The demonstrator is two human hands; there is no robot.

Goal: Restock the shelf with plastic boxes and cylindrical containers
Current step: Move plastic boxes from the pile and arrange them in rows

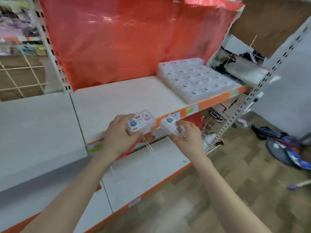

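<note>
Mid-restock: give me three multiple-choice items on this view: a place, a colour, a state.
1. Where on the upper shelf are the stacked boxes? A right end B left end C middle
2. Colour of the sheet behind the shelf? A blue B red-orange C green
3. The person's left grip and right grip hold? A nothing B one shared box C one box each
1 A: the stack lies at the right end. 2 B: the backing is red-orange. 3 C: the left box and right box are held separately.
</note>
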